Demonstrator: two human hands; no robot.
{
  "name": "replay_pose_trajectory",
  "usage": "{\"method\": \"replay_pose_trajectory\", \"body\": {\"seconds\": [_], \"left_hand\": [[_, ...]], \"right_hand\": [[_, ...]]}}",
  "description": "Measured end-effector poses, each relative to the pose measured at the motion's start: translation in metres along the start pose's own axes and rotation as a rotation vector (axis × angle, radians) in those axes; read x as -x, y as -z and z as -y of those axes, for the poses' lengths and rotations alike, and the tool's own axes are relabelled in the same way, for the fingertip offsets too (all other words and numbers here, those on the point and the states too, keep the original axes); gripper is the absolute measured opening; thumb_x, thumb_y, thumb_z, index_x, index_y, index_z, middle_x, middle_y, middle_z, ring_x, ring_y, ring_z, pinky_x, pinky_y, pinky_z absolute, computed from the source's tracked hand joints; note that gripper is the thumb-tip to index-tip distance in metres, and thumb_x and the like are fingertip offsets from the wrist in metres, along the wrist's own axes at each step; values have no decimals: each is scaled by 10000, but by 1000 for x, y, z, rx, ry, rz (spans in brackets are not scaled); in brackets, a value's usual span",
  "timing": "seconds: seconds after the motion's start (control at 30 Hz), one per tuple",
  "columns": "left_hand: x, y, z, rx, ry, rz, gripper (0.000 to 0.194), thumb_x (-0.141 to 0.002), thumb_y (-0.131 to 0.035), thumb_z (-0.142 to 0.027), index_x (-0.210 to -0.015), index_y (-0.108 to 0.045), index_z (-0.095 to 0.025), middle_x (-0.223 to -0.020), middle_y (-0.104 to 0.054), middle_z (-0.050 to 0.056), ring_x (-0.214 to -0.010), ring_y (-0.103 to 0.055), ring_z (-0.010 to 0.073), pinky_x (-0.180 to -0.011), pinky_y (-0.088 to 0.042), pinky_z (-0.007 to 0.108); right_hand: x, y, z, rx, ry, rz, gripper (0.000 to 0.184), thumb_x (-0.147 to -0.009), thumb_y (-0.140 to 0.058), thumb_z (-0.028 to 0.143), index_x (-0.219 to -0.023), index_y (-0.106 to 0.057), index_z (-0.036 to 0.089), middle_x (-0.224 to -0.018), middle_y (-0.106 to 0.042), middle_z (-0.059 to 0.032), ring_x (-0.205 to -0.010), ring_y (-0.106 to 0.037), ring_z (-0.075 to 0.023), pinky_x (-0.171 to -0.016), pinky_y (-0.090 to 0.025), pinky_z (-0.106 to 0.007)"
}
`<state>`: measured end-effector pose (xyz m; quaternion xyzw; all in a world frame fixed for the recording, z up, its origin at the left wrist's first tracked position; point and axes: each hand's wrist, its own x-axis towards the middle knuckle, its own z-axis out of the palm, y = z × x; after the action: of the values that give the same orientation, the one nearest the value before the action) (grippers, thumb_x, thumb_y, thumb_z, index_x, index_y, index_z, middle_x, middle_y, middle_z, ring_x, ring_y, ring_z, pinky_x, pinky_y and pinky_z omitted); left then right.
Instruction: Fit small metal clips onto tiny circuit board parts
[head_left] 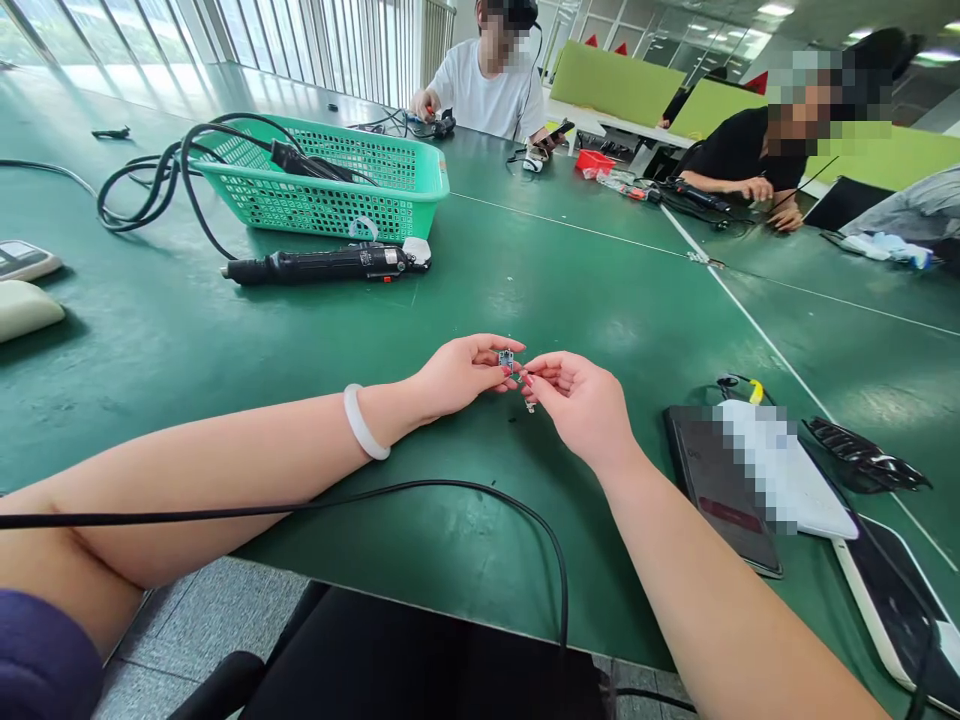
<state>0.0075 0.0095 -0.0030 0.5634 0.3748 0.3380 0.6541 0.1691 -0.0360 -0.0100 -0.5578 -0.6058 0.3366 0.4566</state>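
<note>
Broadly, a glossy green tabletop [517, 285], bearing a mint-green, perforated plastic basket [429, 185] with black cable [330, 172] inside. Nearer, a bare left hand [461, 378], fingers closed on a small, square, blue-grey part [506, 359]; just beside, a bare right hand [585, 405], fingertips pinched, apparently on a tiny silvery piece [530, 406]. Seemingly mid-handling, square part not set down; remainder unclear.

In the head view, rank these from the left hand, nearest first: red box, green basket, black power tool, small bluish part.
1. Small bluish part: pinched in the left hand.
2. Black power tool: ahead, leftward.
3. Green basket: just beyond the black power tool.
4. Red box: far ahead, rightward.
</note>
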Motion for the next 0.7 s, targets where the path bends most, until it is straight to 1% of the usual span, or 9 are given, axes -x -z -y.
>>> {"method": "replay_pose_trajectory", "body": {"seconds": [0.13,0.23,0.43,0.6,0.7], "left_hand": [[0,0,0,19,-35,34,396,-730,-612,-6,-1117,-577,-82,-935,-683,83,-811,-651,114,-871,-502,323],[0,1,0,28,-44,64,427,-713,-612,13,-1128,-575,-79,-965,-690,95,-847,-663,132,-899,-498,340],[0,2,2,28,-45,96,445,-717,-625,-8,-1154,-577,-84,-993,-697,101,-850,-669,132,-912,-499,348],[1,2,1,-12,-55,142,450,-712,-662,-50,-1154,-594,-101,-934,-707,69,-819,-664,120,-882,-511,324],[2,2,1,-34,-60,143,448,-719,-667,-72,-1160,-598,-110,-916,-705,56,-803,-659,114,-868,-515,314]], "right_hand": [[-1,0,1,-85,-34,12,145,-738,-640,264,-847,-642,168,-755,-687,-39,-658,-642,-143,-659,-552,-305],[-2,1,2,-88,-29,-23,153,-748,-617,243,-871,-671,168,-762,-693,-35,-647,-636,-127,-674,-549,-296],[-3,2,1,-67,-48,-67,171,-731,-646,305,-808,-704,164,-665,-667,-24,-580,-592,-120,-603,-521,-280],[-3,2,-1,-15,-55,-106,186,-719,-660,345,-776,-713,175,-681,-670,-23,-580,-567,-122,-575,-476,-269],[-2,1,2,58,-50,-107,207,-734,-646,377,-735,-701,177,-638,-655,-14,-559,-551,-122,-562,-445,-266]]}}
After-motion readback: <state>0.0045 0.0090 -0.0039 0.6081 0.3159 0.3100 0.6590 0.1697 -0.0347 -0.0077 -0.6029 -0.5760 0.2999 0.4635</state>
